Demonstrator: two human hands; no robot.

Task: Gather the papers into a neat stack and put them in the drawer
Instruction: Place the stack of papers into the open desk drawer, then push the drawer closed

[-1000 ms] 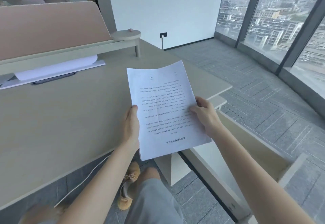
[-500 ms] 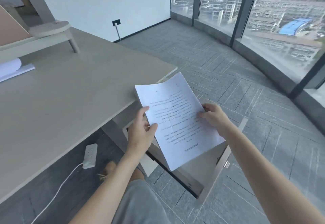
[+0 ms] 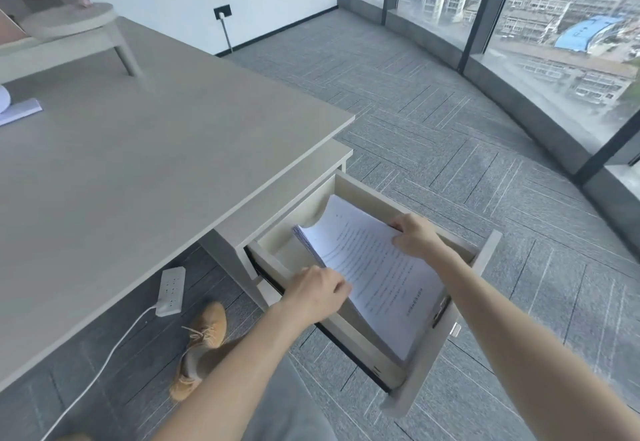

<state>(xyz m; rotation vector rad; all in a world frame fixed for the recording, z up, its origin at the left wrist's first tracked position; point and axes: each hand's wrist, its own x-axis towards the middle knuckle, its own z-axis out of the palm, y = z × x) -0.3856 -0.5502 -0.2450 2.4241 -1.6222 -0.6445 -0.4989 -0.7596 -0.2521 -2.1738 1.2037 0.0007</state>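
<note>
Our desk (image 3: 145, 170) fills the left of the frame, nearly bare, with only some white sheets (image 3: 17, 111) at its far left edge; we cannot tell whether they belong to the job. Below its corner, at centre right, the drawer (image 3: 485, 260) stands pulled open. The stack (image 3: 377, 274) is squared up and sits tilted inside it, far end low, near end riding on the front panel. Our left hand (image 3: 317, 293) has its grip pinched on the stack's left edge; our right hand (image 3: 414, 236) has its grip closed over the far right edge. Gathering looks done. What remains, we judge, is laying the stack flat, letting go, and shutting the drawer.
</note>
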